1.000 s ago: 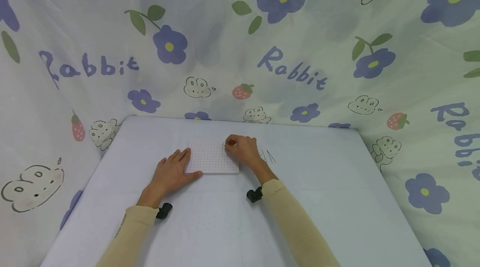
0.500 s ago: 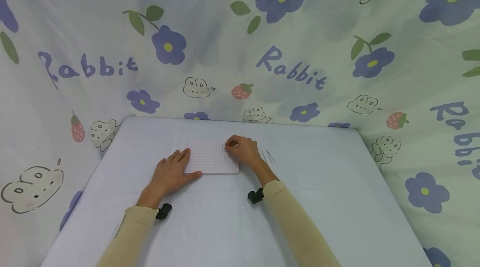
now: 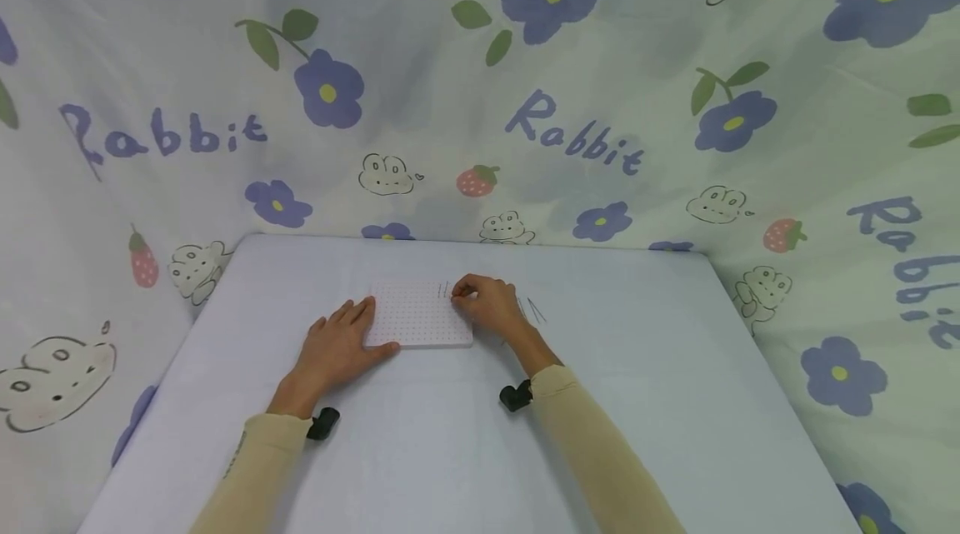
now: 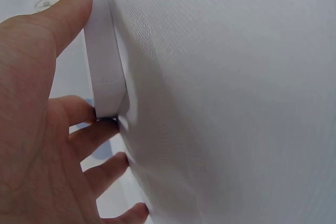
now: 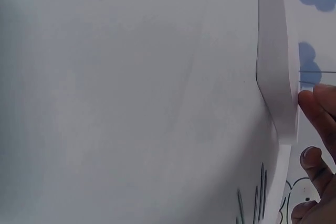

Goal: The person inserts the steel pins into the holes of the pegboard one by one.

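A white board (image 3: pixel 412 321) with a grid of small holes lies flat on the table. My left hand (image 3: pixel 330 355) rests against its left side, with the fingers spread along that edge and the thumb (image 4: pixel 73 17) on the front edge. Two thin dark needles (image 3: pixel 440 291) stand upright in the board's far right part. Just right of them, my right hand (image 3: pixel 491 307) pinches at the board's surface with thumb and index finger. A short dark bit of a needle shows at the fingertips; the rest is hidden. In the right wrist view, the fingertips (image 5: pixel 307 100) are right beside the standing needles (image 5: pixel 317 71).
Several loose needles (image 3: pixel 536 311) lie on the white-covered table (image 3: pixel 420 451) to the right of the board, partly behind my right wrist. A printed curtain (image 3: pixel 420 101) hangs behind the table. Black wrist cameras (image 3: pixel 515 396) sit below both hands.
My right hand has shifted slightly to the right and nearer, so both standing needles show more fully. The left hand keeps its place on the board. The head view has turned slightly.
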